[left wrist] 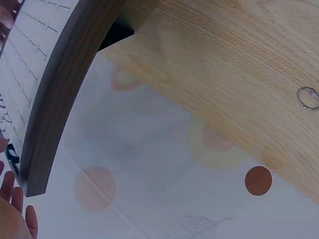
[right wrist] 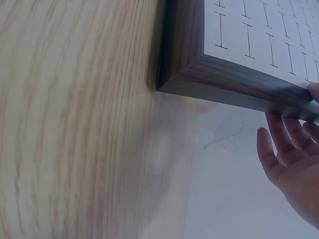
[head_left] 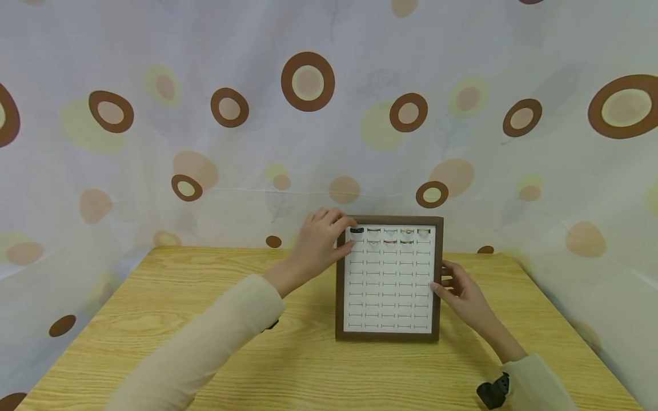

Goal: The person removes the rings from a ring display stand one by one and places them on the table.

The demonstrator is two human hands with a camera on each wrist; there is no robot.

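Note:
A brown-framed ring display board point(head_left: 389, 277) with a white slotted face stands leaning on the table. My left hand point(head_left: 321, 237) is at its upper left corner, thumb and forefinger pinching a black ring point(head_left: 357, 230) in the first slot of the top row. The other fingers spread past the frame's edge. On the other side, my right hand point(head_left: 462, 299) grips the frame's right edge, thumb on the front and fingers behind. In the right wrist view, fingers point(right wrist: 294, 132) of that hand touch the frame's side. Several metal rings point(head_left: 390, 242) sit in the upper two rows.
A silver ring point(left wrist: 308, 98) lies on the wooden table point(head_left: 288, 365) left of the board, seen only in the left wrist view. Behind stands a pale curtain point(head_left: 349, 142) with brown circles, close to the table's back edge. A black support point(left wrist: 117, 37) props the board from behind.

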